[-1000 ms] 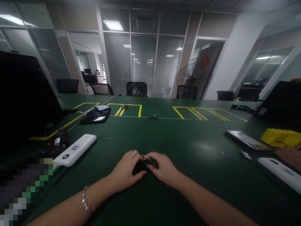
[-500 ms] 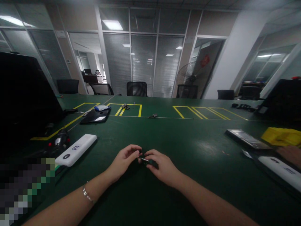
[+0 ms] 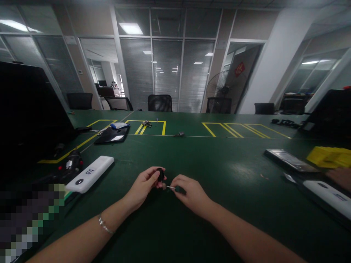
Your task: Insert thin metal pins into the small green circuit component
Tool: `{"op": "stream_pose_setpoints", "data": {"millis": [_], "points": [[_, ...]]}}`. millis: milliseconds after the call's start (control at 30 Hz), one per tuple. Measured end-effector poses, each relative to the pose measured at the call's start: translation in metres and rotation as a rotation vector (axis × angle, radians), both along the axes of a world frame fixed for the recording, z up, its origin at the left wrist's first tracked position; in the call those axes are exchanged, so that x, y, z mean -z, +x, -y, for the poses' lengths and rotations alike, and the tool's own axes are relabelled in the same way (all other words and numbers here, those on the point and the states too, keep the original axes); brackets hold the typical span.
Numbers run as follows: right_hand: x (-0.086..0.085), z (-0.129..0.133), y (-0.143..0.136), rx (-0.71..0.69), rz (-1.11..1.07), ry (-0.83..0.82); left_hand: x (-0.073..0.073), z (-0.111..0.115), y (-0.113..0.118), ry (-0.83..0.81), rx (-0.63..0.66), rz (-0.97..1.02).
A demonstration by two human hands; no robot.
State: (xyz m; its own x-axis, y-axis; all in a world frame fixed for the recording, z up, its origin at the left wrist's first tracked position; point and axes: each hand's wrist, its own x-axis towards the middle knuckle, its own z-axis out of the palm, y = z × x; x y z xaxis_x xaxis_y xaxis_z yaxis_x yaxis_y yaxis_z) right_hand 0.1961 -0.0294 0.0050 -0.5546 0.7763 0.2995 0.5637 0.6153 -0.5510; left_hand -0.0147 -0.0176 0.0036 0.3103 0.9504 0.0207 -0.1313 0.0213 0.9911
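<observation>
My left hand (image 3: pixel 145 184) pinches a small dark part (image 3: pixel 160 174) with a lighter, metallic-looking lower end (image 3: pixel 164 186); its exact kind is too small to make out. In my right hand (image 3: pixel 192 191) is a screwdriver (image 3: pixel 179 189) with a dark green handle, my fingers closed around it. Its thin bright shaft points left, and the tip meets or lies very close to the part's lower end. Both hands are just above the green table (image 3: pixel 164 230), near its middle. A bracelet circles my left wrist.
White devices (image 3: pixel 91 174) lie at left and right, beside a black tool with red buttons (image 3: pixel 71 160). Small metal parts (image 3: pixel 179 134) and a black folder-like item (image 3: pixel 112 134) sit farther back. Another person's hand (image 3: pixel 340 177) is at the right edge, near a yellow object (image 3: pixel 330 157).
The dark part now shows upright between my left fingers. My right hand has drawn slightly right, exposing more of the screwdriver's shaft between the hands.
</observation>
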Motion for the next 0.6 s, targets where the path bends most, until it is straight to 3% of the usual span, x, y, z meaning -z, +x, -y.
{"op": "stream_pose_setpoints", "data": {"millis": [133,233,600], "points": [[-0.0009,-0.0021,-0.0002,0.068,-0.185,0.02,-0.0025,0.0029,0.0021,0.047,0.045,-0.062],[-0.0005,-0.0018,-0.0009,0.042,-0.263,0.056,-0.0026,0.0045,0.0045,0.094,0.084,-0.163],[-0.0002,0.002,-0.0016,0.01,-0.208,0.105,0.0019,0.0097,0.0065,0.164,0.172,-0.28]]}}
